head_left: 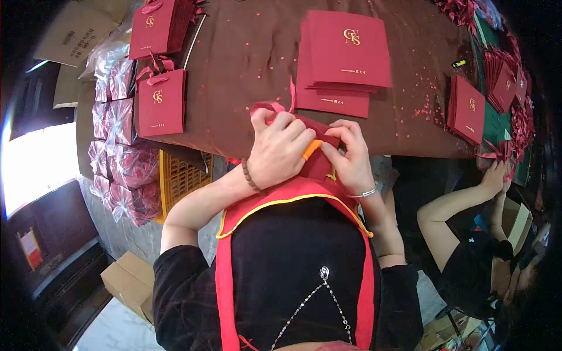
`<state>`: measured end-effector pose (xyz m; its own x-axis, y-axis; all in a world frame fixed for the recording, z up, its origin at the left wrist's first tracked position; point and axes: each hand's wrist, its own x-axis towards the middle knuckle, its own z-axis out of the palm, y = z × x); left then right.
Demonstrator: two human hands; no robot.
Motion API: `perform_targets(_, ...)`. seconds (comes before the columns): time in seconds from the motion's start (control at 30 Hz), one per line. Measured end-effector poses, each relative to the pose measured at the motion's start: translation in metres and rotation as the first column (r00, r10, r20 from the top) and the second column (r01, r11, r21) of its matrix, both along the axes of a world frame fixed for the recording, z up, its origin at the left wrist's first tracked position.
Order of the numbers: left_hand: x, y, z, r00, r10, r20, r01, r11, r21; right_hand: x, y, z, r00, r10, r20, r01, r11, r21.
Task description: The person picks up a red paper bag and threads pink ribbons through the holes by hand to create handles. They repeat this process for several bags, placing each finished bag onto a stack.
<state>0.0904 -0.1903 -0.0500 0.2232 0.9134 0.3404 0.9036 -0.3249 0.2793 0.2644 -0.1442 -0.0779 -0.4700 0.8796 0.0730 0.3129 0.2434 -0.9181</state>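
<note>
At the near edge of the brown table (pixel 243 70), against the front of the apron (pixel 281 193), a red bag (pixel 318 125) sits between both hands, so neither has any gap to cross. Left hand (pixel 281 143) lies over its left and middle, back upward, fingers bent and drawn together on it; their tips are hidden, so I cannot tell exactly which fold they grip. Right hand (pixel 351 153) is at the other end, thumb and forefinger pinching the bag's right edge. Between them the visible upper edge slopes from the left knuckles down toward the right fingers; too much is covered to be sure of the long axis. An orange strip (pixel 312 149) shows beside the right thumb (a thumb cover or part of the bag, I cannot tell which). Beyond the left knuckles a pink ribbon (pixel 292 95) stands up, pointing away from the body. Just past the bag, slightly to the right, lies a flat red pile (pixel 348 55), touched by neither hand; another stack (pixel 162 102), with ribbons, stands farther off to the left.
</note>
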Motion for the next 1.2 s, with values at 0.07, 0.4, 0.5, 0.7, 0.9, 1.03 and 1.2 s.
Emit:
perform_targets(0.07,-0.007,0.006,0.014,0.993,0.025,0.114,-0.023,1.000,-0.012,-0.003,0.000,-0.004,1.000,0.005,-0.019,-0.004,1.000,0.029)
perform_targets(0.4,-0.033,0.041,0.019,0.980,-0.067,0.185,0.122,0.944,-0.306,-0.010,-0.007,0.012,1.000,-0.008,0.012,0.009,1.000,-0.030)
perform_targets(0.5,-0.039,0.049,0.030,0.961,-0.069,0.268,0.190,0.870,-0.456,-0.011,-0.008,0.011,1.000,0.002,0.030,-0.003,0.999,0.033)
perform_targets(0.7,-0.048,0.057,0.039,0.921,-0.121,0.370,0.359,0.630,-0.689,-0.018,-0.018,0.012,1.000,0.002,-0.002,-0.002,0.990,0.140)
perform_targets(0.9,-0.049,0.076,0.049,0.899,-0.311,0.309,0.419,0.399,-0.816,-0.023,-0.020,0.014,0.998,0.000,-0.059,0.012,0.980,0.199)
perform_targets(1.03,-0.044,0.080,0.053,0.918,-0.242,0.315,0.380,0.303,-0.874,-0.020,-0.021,0.015,0.999,-0.003,-0.049,0.013,0.981,0.191)
perform_targets(1.2,-0.047,0.072,0.039,0.933,-0.081,0.351,0.358,0.331,-0.873,-0.019,-0.016,0.016,1.000,0.011,-0.026,-0.005,0.976,0.216)
